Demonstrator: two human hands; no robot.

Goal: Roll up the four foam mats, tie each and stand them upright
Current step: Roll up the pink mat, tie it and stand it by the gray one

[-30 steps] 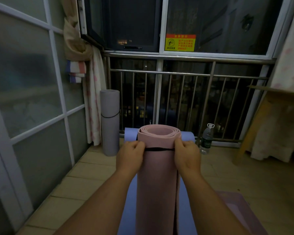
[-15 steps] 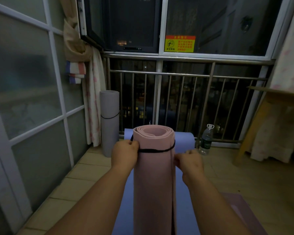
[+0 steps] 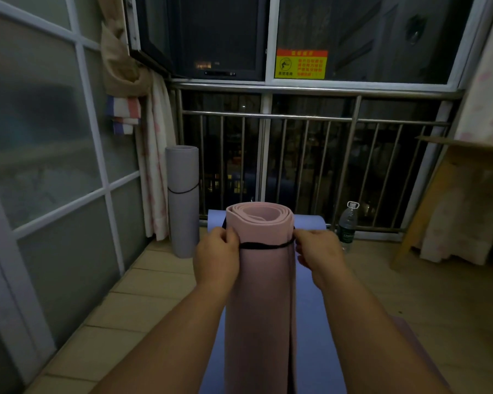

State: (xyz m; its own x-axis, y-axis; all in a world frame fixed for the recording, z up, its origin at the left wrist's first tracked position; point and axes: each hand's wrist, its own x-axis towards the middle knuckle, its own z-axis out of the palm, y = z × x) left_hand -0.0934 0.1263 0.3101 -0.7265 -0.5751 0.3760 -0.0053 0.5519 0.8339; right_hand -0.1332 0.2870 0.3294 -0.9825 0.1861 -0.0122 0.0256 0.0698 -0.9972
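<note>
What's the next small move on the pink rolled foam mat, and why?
Probably slide the thin black band down toward the middle of the pink rolled foam mat. The left hand and right hand each pinch it at the sides, and it sits close to the roll's top end, where it could slip off.

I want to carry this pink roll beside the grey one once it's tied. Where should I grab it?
Grip the pink roll mid-body, below the black band, from both sides. It is held upright and its loose outer edge runs down the right side, so a wrap-around grip should keep it closed.
</note>
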